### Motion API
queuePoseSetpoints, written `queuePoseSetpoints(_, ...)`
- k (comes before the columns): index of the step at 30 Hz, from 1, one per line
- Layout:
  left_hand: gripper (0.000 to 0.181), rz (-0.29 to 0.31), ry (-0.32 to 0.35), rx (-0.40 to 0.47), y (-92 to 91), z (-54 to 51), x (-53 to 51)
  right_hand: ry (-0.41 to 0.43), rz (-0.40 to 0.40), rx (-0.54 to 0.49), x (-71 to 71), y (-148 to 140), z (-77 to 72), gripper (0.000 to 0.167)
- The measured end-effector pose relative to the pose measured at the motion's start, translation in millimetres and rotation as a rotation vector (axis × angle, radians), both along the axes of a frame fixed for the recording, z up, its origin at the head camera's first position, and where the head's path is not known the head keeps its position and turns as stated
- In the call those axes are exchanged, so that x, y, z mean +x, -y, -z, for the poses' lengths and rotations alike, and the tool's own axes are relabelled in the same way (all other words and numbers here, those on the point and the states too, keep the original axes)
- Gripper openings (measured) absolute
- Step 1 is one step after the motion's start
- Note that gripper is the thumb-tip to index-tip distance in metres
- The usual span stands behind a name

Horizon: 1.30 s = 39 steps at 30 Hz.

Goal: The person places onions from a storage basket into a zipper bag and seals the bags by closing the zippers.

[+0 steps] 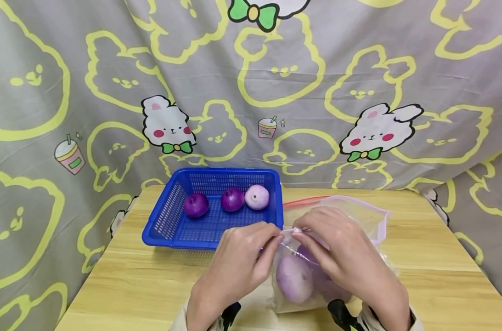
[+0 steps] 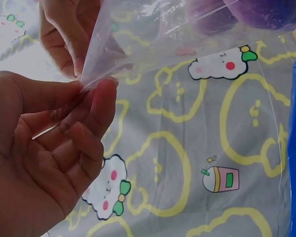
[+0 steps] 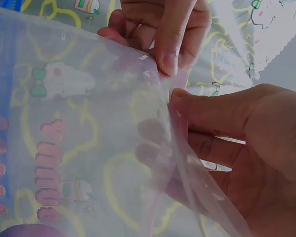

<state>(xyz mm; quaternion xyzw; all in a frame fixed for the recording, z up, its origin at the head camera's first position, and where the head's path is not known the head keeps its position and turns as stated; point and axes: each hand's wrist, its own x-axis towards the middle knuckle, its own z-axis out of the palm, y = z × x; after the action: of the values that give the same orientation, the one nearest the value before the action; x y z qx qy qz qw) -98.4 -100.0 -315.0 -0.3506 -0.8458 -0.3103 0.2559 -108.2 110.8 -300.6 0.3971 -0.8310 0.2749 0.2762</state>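
One left hand [image 1: 240, 257] and one right hand [image 1: 343, 248] are pinching the rim [image 1: 287, 233] of a clear bag [image 1: 283, 303], which is resting on the table [image 1: 441, 271] near the blue basket [image 1: 176, 243], with onions [image 1: 294, 278] showing inside. Working this rim well is, in my judgement, requiring closely set pinches, aligned edges, and even pressure along its length.

Bagged onions [image 1: 305, 253] partly hidden behind R fingers [image 1: 315, 250], exact qty. unclear.

Head view: forward, downward, farther back. Wrist views: close-up, both sharing bag [image 3: 101, 131].
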Motion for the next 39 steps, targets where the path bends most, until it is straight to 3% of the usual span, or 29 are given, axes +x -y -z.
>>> queuePoseSetpoints(8, 0.009, 0.021, -0.029, 0.021, 1.4, 0.5, -1.4, 0.005, 0.022, 0.002, 3.7, 0.2, -0.7, 0.016)
queuePoseSetpoints(14, 0.012, 0.049, 0.001, 0.031, -2.5, -0.9, 1.2, 0.011, -0.007, -0.004, 9.1, -0.2, -2.4, 0.012)
queuePoseSetpoints(19, 0.012, 0.078, -0.083, -0.004, -0.9, 0.4, 0.1, -0.037, -0.027, -0.001, 8.5, -1.0, -3.2, 0.014)
queuePoseSetpoints(24, 0.012, 0.09, -0.114, -0.011, 2.2, -0.1, -1.0, -0.061, -0.053, -0.01, 5.6, -2.5, -3.6, 0.02)
queuePoseSetpoints(33, 0.012, 0.06, -0.04, -0.023, 7.0, -1.6, -0.5, 0.011, -0.017, 0.017, 2.3, -7.1, -2.6, 0.02)
queuePoseSetpoints(39, 0.013, 0.066, -0.078, -0.03, 8.4, -1.3, -1.4, 0.017, 0.002, 0.023, 0.5, -10.4, -0.8, 0.021)
